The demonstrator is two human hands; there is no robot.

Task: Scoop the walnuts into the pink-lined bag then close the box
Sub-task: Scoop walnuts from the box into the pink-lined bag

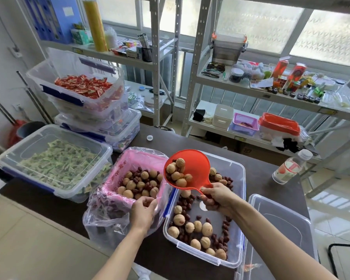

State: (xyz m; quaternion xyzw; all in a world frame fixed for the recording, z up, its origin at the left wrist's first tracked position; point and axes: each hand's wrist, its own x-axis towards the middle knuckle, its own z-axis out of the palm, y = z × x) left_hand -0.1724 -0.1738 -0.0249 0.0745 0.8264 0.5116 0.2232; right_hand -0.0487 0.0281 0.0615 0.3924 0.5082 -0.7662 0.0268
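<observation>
A clear plastic box [233, 261] in front of me holds walnuts [207, 228] mixed with red dates. My right hand [216, 197] grips the handle of a red scoop [196, 168], tilted left and loaded with several walnuts, raised above the box's far left edge. To the left stands the pink-lined bag [117, 178], open, with walnuts and dates inside. My left hand [143, 209] pinches the bag's near rim. The box's clear lid [281, 229] lies to the right of the box.
A lidded box of green packets [49, 158] sits at the left, stacked boxes of red packets [83, 87] behind it. A water bottle [289, 168] stands at the right on the dark table [190, 142]. Metal shelves with clutter fill the background.
</observation>
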